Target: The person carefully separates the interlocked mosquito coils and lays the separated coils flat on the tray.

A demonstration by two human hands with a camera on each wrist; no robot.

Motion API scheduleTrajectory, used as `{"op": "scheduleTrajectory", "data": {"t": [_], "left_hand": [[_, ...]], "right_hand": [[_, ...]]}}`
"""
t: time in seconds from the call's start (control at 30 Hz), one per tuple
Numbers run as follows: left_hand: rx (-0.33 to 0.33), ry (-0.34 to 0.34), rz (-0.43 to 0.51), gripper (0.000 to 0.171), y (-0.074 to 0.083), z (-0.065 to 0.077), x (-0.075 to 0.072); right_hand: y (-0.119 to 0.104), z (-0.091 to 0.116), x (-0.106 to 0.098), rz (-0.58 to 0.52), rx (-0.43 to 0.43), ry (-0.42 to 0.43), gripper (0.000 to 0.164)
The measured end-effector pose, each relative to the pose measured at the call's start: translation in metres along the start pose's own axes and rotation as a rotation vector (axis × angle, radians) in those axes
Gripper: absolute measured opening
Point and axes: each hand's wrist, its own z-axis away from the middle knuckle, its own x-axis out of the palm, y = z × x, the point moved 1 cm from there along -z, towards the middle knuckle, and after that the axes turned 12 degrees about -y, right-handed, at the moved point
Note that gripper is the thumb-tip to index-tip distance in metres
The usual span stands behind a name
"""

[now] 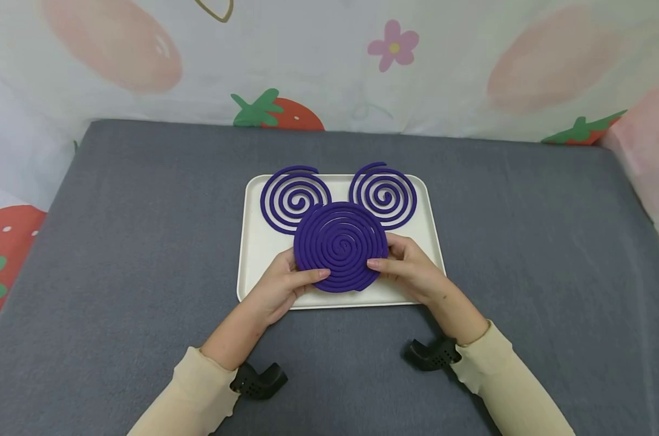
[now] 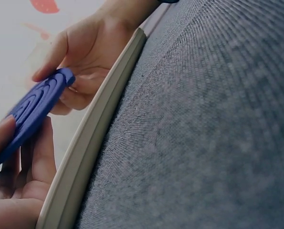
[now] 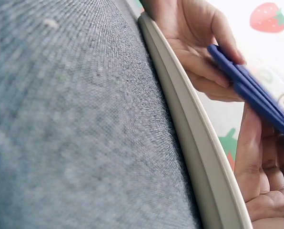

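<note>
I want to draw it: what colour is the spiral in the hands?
Deep bluish purple; the held spiral shows best in the head view.

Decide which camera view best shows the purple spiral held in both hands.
The head view: nearly the whole held spiral faces the camera, its winding clear. The left wrist view shows it slanted, the right wrist view mostly edge-on; both frames cut it off.

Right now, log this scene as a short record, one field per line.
Held: tightly wound purple coil, tilted, raised over the white tray
Left grip: thumb on top, fingers beneath, coil's left side
Right grip: likewise, right side
Behind: left loose coil and right loose coil, both purple, overhanging the tray's far rim
Surface: grey table under the tray
</note>
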Motion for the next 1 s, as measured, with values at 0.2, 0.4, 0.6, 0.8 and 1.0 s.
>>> {"op": "scheduleTrajectory", "data": {"t": [0.2,0.4,0.6,0.8,1.0], "left_hand": [[0.007,-0.023,0.021,0.056,-0.0003,0.0003,-0.0005],[-0.002,-0.017,0.023,0.054,-0.0005,0.0000,-0.0002],[-0.008,0.023,0.005,0.052,-0.0009,-0.0001,-0.0003],[-0.007,0.033,0.005,0.053,-0.0010,-0.0003,-0.0006],[-0.017,0.031,0.007,0.052,-0.0013,0.0000,-0.0007]], "right_hand": [[0.0001,-0.0002,-0.0009,-0.004,-0.001,0.032,0.023],[0.0008,-0.0007,0.0003,0.016,0.014,0.006,0.026],[0.0035,-0.0020,0.0026,0.056,0.034,-0.059,0.022],[0.0045,-0.0021,0.0027,0.075,0.014,-0.074,0.020],[0.0038,-0.0015,0.0035,0.041,0.047,-0.048,0.023]]}}
